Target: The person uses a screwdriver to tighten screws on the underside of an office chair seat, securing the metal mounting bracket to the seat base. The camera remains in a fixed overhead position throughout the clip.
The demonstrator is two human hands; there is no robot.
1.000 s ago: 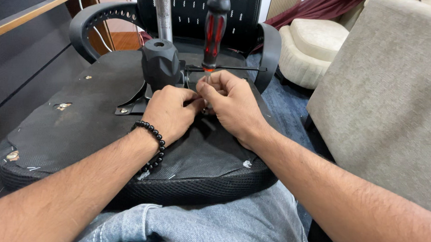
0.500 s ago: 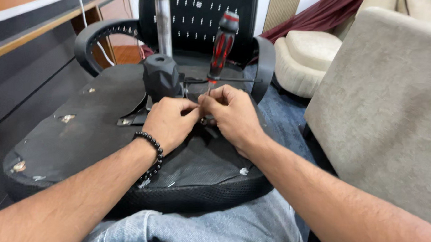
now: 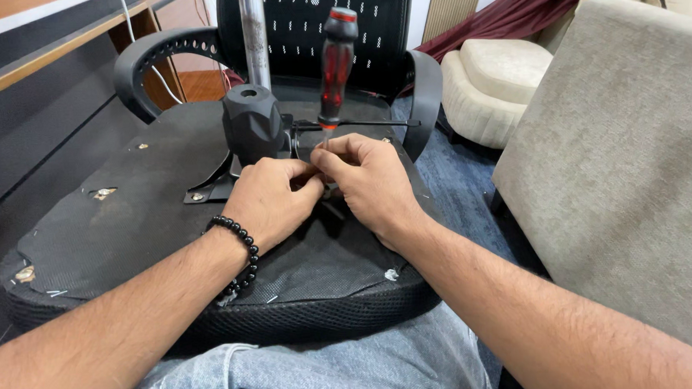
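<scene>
An upturned black office chair seat (image 3: 132,225) rests on my lap, underside up, with its black tilt mechanism (image 3: 253,125) and a chrome gas column (image 3: 255,36) rising from the middle. A red and black screwdriver (image 3: 336,64) stands nearly upright beside the mechanism. Its thin shaft runs down into my fingers. My left hand (image 3: 269,201), with a black bead bracelet (image 3: 241,252) on the wrist, and my right hand (image 3: 368,182) meet fingertip to fingertip around the bottom of the shaft. The tip and whatever it sits on are hidden by my fingers.
A thin black lever (image 3: 374,124) sticks out to the right of the mechanism. Black armrests (image 3: 427,92) curve up on both sides, and the perforated backrest (image 3: 340,18) stands behind. A grey sofa (image 3: 629,169) is close on the right, a cream pouffe (image 3: 495,82) beyond it and a wooden desk (image 3: 42,44) on the left.
Both hands stay pinched at the same spot by the mechanism. The screwdriver handle has shifted slightly, and my head has moved a little, so the seat sits differently in view.
</scene>
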